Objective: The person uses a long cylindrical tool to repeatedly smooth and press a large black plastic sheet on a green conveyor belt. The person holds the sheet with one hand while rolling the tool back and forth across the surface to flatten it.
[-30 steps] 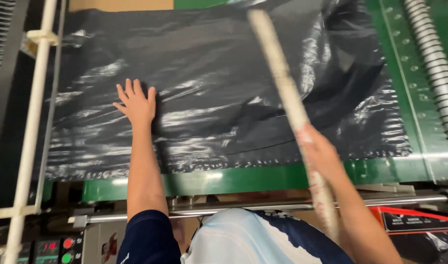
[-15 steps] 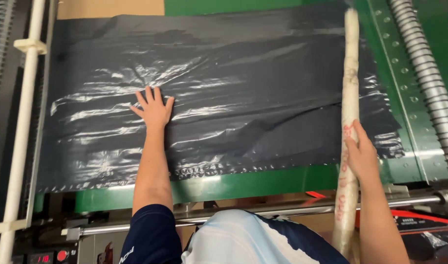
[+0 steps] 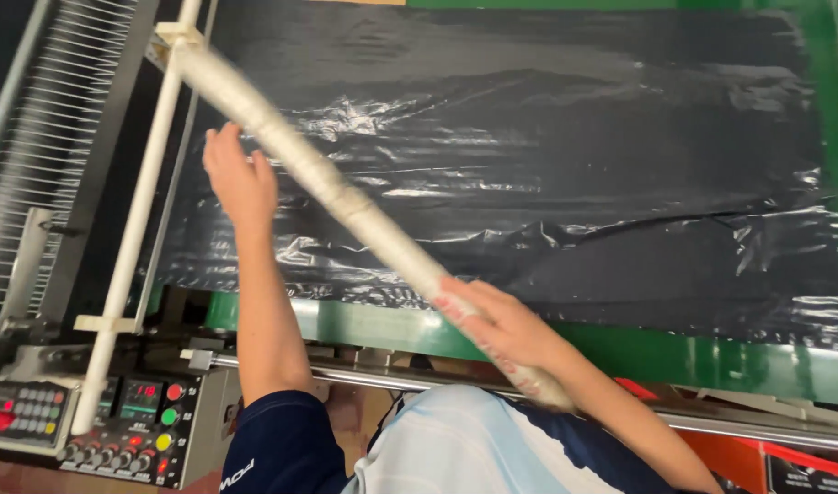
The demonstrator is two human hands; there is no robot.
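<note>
White tube point(image 3: 318, 174) slants up-left from right hand point(image 3: 501, 325).

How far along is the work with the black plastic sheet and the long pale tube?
Done: the black plastic sheet lies spread over the green table, though wrinkled. In hand: the right hand grips the pale tube, slanted across the sheet's left part; the left hand hovers open by the sheet's left edge. Left: nothing is wound on the tube yet, and wrinkles remain.
</note>
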